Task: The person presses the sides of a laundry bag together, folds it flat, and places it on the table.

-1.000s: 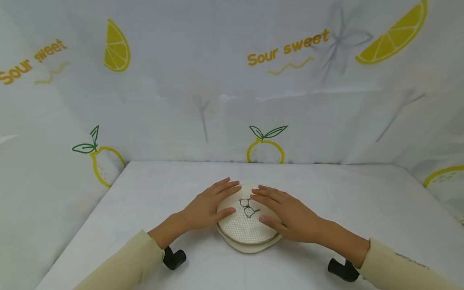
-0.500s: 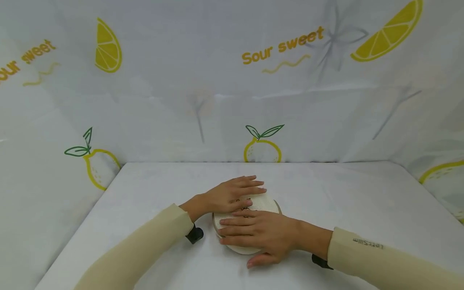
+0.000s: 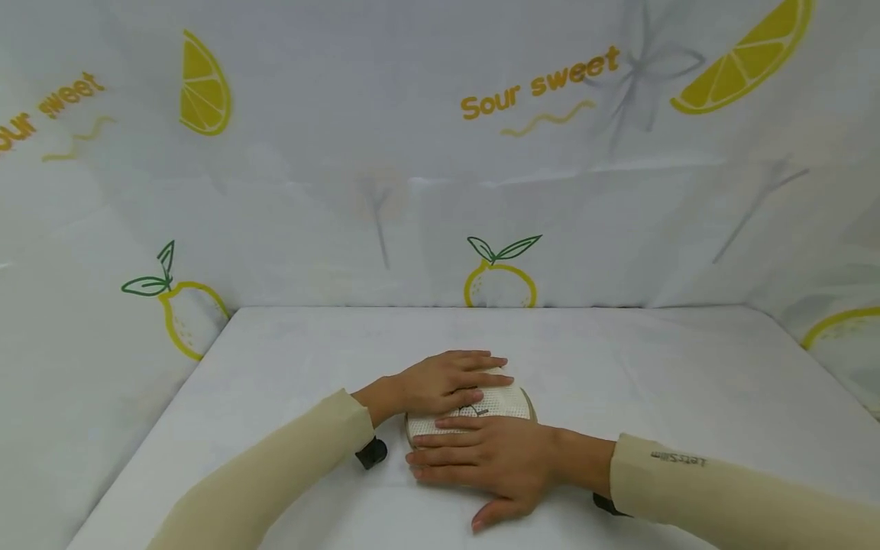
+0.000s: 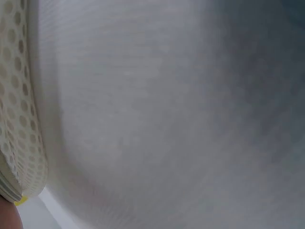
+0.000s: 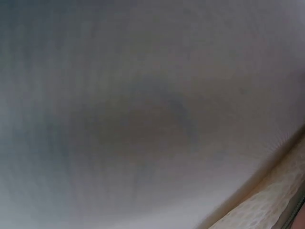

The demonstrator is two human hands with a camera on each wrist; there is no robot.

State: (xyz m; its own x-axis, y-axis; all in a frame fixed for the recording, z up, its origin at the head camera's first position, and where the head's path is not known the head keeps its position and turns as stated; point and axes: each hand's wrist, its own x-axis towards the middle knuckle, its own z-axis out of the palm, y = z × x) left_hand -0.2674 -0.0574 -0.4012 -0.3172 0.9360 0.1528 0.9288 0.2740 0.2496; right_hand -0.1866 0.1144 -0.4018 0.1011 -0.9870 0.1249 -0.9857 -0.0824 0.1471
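Note:
A round, cream mesh laundry bag [image 3: 507, 402] lies on the white table, part of its dark line print showing between my hands. Across its far left part lies my left hand [image 3: 445, 382], fingers straight and pointing right. My right hand [image 3: 491, 460] rests over the near part with its fingers stretched to the left and the thumb spread toward the near edge. Much of the bag is hidden under both hands. In the left wrist view the bag's holed mesh [image 4: 16, 90] and a zipper [image 4: 8, 185] show at the left edge. The right wrist view catches the mesh [image 5: 259, 210] at its lower right corner.
White cloth covers the table [image 3: 653, 382]. Behind it hangs a white curtain [image 3: 309, 153] with lemon drawings and lettering. A black wrist camera [image 3: 372, 454] sits under the left sleeve [image 3: 275, 466].
Both hands have come from the bag's sides to lie flat across its top, the left moving right, the right moving left and nearer. In the last half second both shifted slightly nearer.

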